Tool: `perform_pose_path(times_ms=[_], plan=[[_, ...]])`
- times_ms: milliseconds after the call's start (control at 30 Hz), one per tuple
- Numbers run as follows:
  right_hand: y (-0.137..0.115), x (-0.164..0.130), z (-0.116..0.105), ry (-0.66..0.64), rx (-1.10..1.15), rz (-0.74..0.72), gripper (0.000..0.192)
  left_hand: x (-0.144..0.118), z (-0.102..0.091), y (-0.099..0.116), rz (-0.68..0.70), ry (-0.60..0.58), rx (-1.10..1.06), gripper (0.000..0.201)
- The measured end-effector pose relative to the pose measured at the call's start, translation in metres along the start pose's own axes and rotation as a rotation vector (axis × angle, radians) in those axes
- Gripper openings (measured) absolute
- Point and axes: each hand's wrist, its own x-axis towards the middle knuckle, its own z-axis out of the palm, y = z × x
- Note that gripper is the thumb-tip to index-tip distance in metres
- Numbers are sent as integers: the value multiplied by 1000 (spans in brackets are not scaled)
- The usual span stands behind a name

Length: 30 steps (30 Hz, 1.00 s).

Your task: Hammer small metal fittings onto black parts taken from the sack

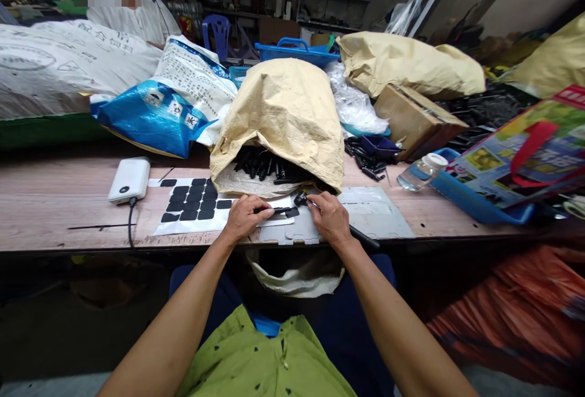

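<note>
My left hand (244,216) is closed on a slim black piece (282,210), pinched near one end above a white sheet. My right hand (329,216) closes around a dark tool-like item whose black end (300,198) pokes out past the fingers. A black rod (364,237) emerges under the right wrist; whether it joins that item is hidden. In front of both hands lies a cream paper sack (287,104), its mouth facing me, with several black slender parts (262,165) inside. Left of my left hand, the white sheet (183,226) bears rows of black rounded stickers (199,198).
A grey board (379,211) lies under my right hand. A white power bank (130,178) with a cable stands left. At right are a clear bottle (421,171), a blue tray (484,202) and a wooden box (414,121). A person (132,22) sits behind white sacks (68,67).
</note>
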Motion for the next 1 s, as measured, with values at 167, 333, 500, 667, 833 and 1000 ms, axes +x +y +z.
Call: perform_pose_path(times_ms=[167,333,500,667,833,1000], plan=[[1,-4,6,23,-67,-17,26,0,-1,3,-12,-12,25,31],[-3,-5,4,21,-104,-14,26,1,1,2,-15,-16,63,40],[-4,-5,1,16,-110,-1,25,-5,-7,11,8,14,21,41],[-4,-5,1,21,-117,1,24,-52,-10,45,118,-137,-213,37],[-6,-5,0,10,-127,13,23,-93,34,48,6,-463,78,34],[-7,-4,-1,-4,-132,20,23,-83,76,28,-278,-521,442,35]])
